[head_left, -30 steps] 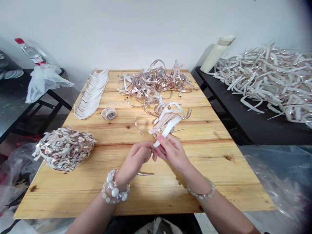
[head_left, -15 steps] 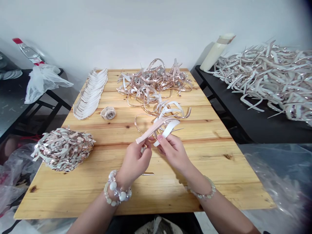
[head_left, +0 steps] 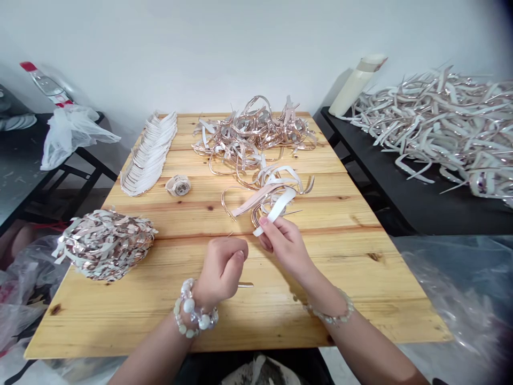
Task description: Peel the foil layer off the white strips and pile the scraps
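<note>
My right hand (head_left: 282,240) pinches a white strip (head_left: 280,207) near its lower end, thumb on top. Curled rose-gold edges bunch just beyond these fingers. A pinkish strip (head_left: 256,199) lies past the fingertips, among the loose curled strips (head_left: 282,176). Close by on the left, my left hand (head_left: 224,267) is closed in a fist. A thin tip shows above its knuckles, but what the fist holds is hidden. A short strip end (head_left: 246,284) shows beside the left thumb; whether it is held or on the table cannot be told.
Farther back on the wooden table (head_left: 340,299) is a tangled strip pile (head_left: 256,128). To the left are a row of white strips (head_left: 150,155), a small roll (head_left: 178,185) and a shredded bundle (head_left: 106,243). Another strip heap (head_left: 436,123) covers the right-hand black table.
The left hand has come away from the strips and closed into a fist. The pinkish strip has dropped back from it toward the pile. The right hand keeps its pinch.
</note>
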The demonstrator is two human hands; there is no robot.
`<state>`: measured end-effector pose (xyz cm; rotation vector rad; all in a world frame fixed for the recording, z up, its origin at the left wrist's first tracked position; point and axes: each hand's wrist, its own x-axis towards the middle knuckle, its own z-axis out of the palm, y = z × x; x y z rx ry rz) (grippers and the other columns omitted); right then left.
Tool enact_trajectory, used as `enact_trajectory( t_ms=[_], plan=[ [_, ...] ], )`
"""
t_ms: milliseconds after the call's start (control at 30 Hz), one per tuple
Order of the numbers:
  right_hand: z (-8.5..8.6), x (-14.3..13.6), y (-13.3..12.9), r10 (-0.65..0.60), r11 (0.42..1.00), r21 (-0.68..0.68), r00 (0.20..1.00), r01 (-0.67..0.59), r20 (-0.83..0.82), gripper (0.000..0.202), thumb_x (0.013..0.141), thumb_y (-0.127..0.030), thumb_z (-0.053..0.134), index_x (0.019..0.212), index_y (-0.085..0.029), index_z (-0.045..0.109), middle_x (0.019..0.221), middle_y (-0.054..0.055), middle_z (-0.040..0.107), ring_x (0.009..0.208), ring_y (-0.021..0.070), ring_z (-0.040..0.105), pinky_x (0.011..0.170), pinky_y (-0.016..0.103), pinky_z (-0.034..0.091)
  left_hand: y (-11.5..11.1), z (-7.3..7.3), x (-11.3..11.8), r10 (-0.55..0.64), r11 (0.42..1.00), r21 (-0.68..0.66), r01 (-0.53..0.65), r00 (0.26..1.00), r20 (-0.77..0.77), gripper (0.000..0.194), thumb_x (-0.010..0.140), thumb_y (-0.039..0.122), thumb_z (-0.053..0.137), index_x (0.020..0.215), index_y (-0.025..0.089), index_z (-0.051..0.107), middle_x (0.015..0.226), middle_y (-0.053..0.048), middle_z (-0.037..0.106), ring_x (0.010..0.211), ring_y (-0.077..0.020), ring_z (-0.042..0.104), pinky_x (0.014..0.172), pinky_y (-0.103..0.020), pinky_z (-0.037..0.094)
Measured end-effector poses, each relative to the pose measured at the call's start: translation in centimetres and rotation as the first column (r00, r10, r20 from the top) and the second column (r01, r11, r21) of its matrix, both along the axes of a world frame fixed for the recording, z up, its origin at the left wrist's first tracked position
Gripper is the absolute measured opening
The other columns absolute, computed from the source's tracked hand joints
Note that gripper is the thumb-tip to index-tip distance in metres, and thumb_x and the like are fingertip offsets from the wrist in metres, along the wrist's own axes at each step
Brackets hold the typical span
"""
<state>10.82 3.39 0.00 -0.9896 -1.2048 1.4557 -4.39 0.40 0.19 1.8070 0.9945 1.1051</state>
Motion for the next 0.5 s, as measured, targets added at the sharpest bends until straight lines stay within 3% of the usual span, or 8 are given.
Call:
enact_trajectory(
  t_ms=[167, 300, 400, 500],
  plan=[
    [0.1, -0.1, 0.1, -0.005, 1.0, -0.022, 1.0, 0.005, -0.002, 0.045, 0.083, -0.053, 0.058, 0.058, -0.02, 0.041, 0.043, -0.008, 0.032, 0.041, 0.0071, 0.025, 0.04, 0.024, 0.019, 0.2, -0.7, -0.1, -0.027, 0.997, -0.075, 0.036, 0.993, 0.116, 0.033, 0.088, 0.03, 0.026, 0.058, 0.018, 0.035, 0.054, 0.001, 0.036, 0.053, -0.0123, 0.032, 0.053, -0.029, 0.024],
    [0.0, -0.2, 0.1, -0.01, 0.999, -0.049, 1.0, 0.009, -0.008, 0.046, 0.082, -0.055, 0.06, 0.058, -0.019, 0.043, 0.044, -0.007, 0.033, 0.041, 0.0072, 0.026, 0.041, 0.024, 0.019, 0.2, -0.3, 0.1, -0.046, 0.975, -0.207, 0.082, 0.984, 0.171, 0.018, 0.077, 0.02, 0.032, 0.065, 0.017, 0.045, 0.059, 0.001, 0.04, 0.057, -0.0129, 0.036, 0.055, -0.028, 0.027],
    [0.0, -0.3, 0.1, -0.012, 0.998, -0.063, 1.0, 0.012, -0.01, 0.046, 0.08, -0.056, 0.061, 0.059, -0.019, 0.044, 0.044, -0.007, 0.033, 0.041, 0.0073, 0.026, 0.041, 0.024, 0.019, 0.2, 0.2, 0.4, -0.005, 0.963, -0.265, 0.053, 0.984, 0.176, 0.01, 0.07, 0.014, 0.035, 0.068, 0.018, 0.044, 0.062, 0.001, 0.04, 0.061, -0.0129, 0.035, 0.058, -0.027, 0.03],
    [-0.1, -0.3, 0.1, -0.013, 0.997, -0.07, 1.0, 0.013, -0.009, 0.046, 0.08, -0.056, 0.061, 0.059, -0.019, 0.045, 0.044, -0.007, 0.032, 0.041, 0.0074, 0.026, 0.041, 0.025, 0.019, 0.3, 0.7, 0.8, 0.088, 0.962, -0.272, -0.023, 0.969, 0.229, 0.007, 0.074, 0.013, 0.04, 0.071, 0.02, 0.038, 0.067, 0.002, 0.04, 0.062, -0.012, 0.034, 0.058, -0.025, 0.031]
  ],
)
